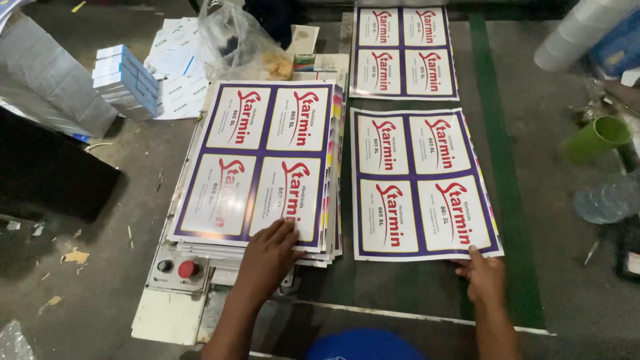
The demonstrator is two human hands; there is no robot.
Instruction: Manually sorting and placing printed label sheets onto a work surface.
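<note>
A thick stack of glossy printed sheets [260, 153], each with four white label panels in purple borders, lies on a machine top at centre left. My left hand [270, 253] rests flat on the stack's near edge, fingers spread on the top sheet. A single sheet of the same print [420, 183] lies flat on the grey floor to the right. My right hand [483, 273] touches that sheet's near right corner with its fingertips. Neither hand has lifted anything.
Another printed sheet [403, 50] lies farther back. A control box with a red button [188, 269] sits under the stack's near left corner. Small blue-white boxes [127, 80], a plastic bag [237, 40], a green cup [597, 137] and a plastic bottle [610, 200] stand around.
</note>
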